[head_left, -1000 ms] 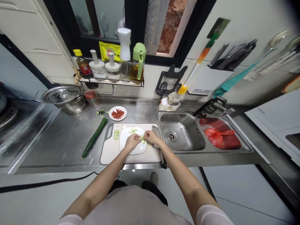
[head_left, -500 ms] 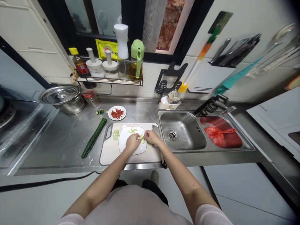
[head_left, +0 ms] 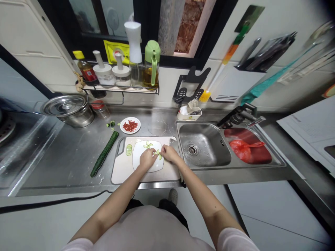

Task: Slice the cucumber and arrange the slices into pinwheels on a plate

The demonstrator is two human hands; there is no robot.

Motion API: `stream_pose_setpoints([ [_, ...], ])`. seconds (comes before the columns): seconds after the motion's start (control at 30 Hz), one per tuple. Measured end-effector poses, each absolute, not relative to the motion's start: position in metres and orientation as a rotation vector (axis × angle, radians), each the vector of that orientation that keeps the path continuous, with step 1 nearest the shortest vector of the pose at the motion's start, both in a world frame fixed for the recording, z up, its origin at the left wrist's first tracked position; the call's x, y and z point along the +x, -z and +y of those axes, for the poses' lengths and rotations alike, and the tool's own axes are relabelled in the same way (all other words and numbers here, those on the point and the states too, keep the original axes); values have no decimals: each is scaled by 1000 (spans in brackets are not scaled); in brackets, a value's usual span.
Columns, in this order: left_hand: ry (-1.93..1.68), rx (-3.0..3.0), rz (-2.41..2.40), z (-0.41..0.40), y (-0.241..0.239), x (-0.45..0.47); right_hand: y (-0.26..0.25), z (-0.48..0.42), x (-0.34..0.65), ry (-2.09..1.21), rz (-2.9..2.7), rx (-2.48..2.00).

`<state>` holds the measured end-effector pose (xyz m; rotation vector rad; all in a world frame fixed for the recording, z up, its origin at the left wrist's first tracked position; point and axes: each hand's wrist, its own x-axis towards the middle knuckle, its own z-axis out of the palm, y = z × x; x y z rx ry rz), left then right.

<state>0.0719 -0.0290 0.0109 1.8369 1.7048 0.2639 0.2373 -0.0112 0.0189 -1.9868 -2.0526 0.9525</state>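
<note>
**Two hands over a plate of cucumber slices**

Both hands meet over the white rounded plate that sits on the pale rectangular cutting board, near the front edge of the steel table. The left hand rests on the plate with its fingers curled down, and the right hand comes in from the right side with its fingertips pinched together. Between the two, the thin pale-green cucumber slices lie on the plate, and both sets of fingertips touch them; the slices are too small to say which hand actually grips one. A few more slices sit at the far edge of the plate, and a small stack of round cucumber slices lies on the board just left of the plate.

Left of the board, a long dark-green whole cucumber lies slantwise on the table. Farther back stands a small white dish of chopped red chilli, with some green cucumber ends just left of it. A lidded steel pot stands at the far left. To the right of the board is the steel sink, and beyond it a second basin holding a red plastic bag.
</note>
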Motion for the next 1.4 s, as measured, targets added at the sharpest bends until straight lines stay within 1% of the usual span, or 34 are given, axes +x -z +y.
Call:
stream_pose_setpoints([
  [0.2, -289, 1849, 1698, -28, -10, 73, -24, -16, 237, -913, -2053, -1979],
  [0.37, -326, 1846, 1681, -27, -10, 73, -28, -39, 230, -594, -2039, -2063],
  [0.53, -325, 1840, 1678, -26, -9, 73, -23, -62, 220, -475, -2131, -2112],
  [0.8, -349, 1813, 1681, -24, -6, 74, -16, -66, 216, -460, -2149, -2119],
  [1.13, -287, 1817, 1681, -23, -12, 75, -20, -65, 218, -492, -2203, -2093],
  [1.4, -276, 1818, 1693, -21, -8, 76, -17, -65, 218, -489, -2211, -2103],
])
